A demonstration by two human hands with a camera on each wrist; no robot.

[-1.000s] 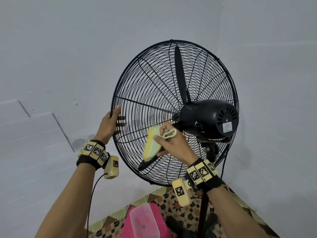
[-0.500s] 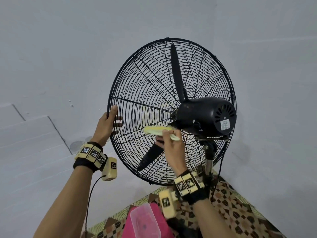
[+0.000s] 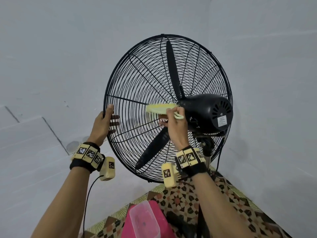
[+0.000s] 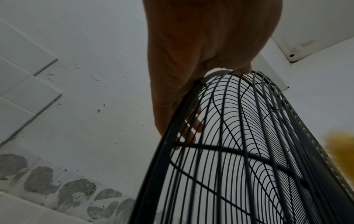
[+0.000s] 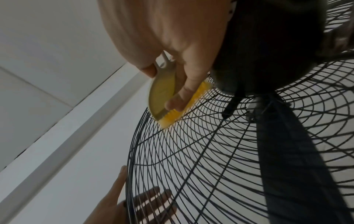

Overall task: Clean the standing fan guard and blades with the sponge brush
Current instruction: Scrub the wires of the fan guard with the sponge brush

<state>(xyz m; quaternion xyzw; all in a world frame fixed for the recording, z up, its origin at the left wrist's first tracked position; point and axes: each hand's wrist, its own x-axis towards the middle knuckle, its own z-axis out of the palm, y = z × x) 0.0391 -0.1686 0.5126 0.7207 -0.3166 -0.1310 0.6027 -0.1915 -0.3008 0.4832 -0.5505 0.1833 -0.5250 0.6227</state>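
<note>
A black standing fan faces away from me, with its round wire guard and dark blades behind the wires. The black motor housing sits at the hub. My right hand grips a pale yellow sponge brush by its looped handle, bristles against the rear guard just left of the motor. My left hand holds the guard's left rim, thumb on the near side and fingers behind the wires.
A grey wall stands close behind the fan. Below me a pink tub with a clear lid sits on a patterned mat. The fan's pole and cable run down at the right.
My right hand has turned the brush from upright to lying flat and lifted it from the lower guard to hub height beside the motor. My left hand has kept its hold on the rim.
</note>
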